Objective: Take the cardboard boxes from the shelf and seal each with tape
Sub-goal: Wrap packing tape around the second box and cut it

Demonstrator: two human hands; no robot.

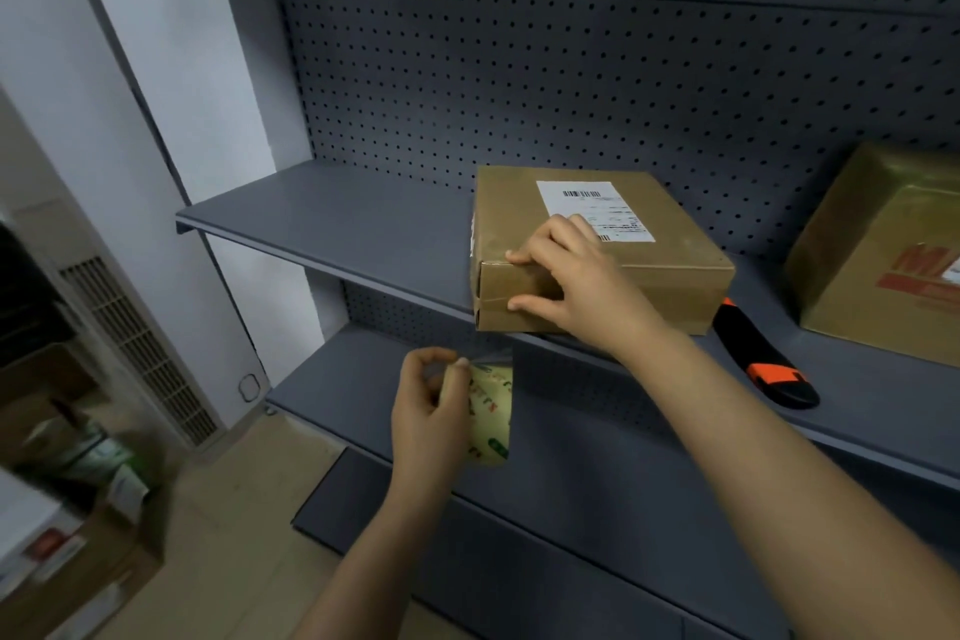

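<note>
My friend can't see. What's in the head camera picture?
A person's right hand holds the front corner of a cardboard box on a grey shelf, while the left hand holds a tape roll just below it. A black and orange cutter and a second box lie to the right.

Cut-off box, covered label
Far right of the right fingers (540, 247), a second box (878, 250) is running off the edge; those fingers are covering a corner of the label (587, 203).
</note>
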